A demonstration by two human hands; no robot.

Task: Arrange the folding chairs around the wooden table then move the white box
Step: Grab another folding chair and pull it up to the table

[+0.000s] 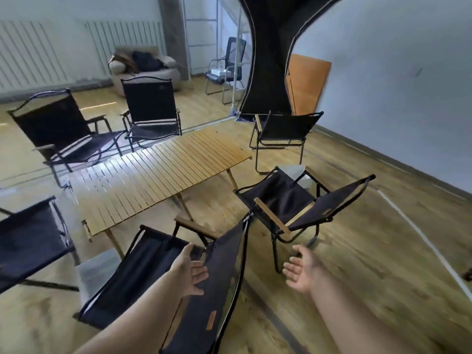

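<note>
**Six folding chairs out, both hands free**

Left edge, lower: black seat of the cut-off chair (30,241), only partly in frame, just beside the near-left corner of the wooden table (153,175).

Upper left: the armrest chair (58,131) stands upright, its seat facing the table's long far side. The second chair (150,108) is beside it on the same side, also upright.

Centre: the slatted table runs diagonally from lower left to the middle of the frame.

Bottom centre: the near chair (153,267) is just beside the table's near long side, and its backrest rises toward me.

My left hand (190,273) has straight, spread fingers. The fingertips are at the backrest fabric. I cannot tell if they press it, and nothing is grasped.

Right of centre: my right hand (302,272) is palm up with relaxed fingers, holding nothing, over bare floor.

Above it, the tilted chair (288,200) sits off the table's right end. The white box (293,172) is on the floor right behind this chair, partly hidden by its frame.

Further up: the far chair (283,129) is upright, near the table's far-right corner. Black tent fabric (268,60) hangs behind it.
</note>
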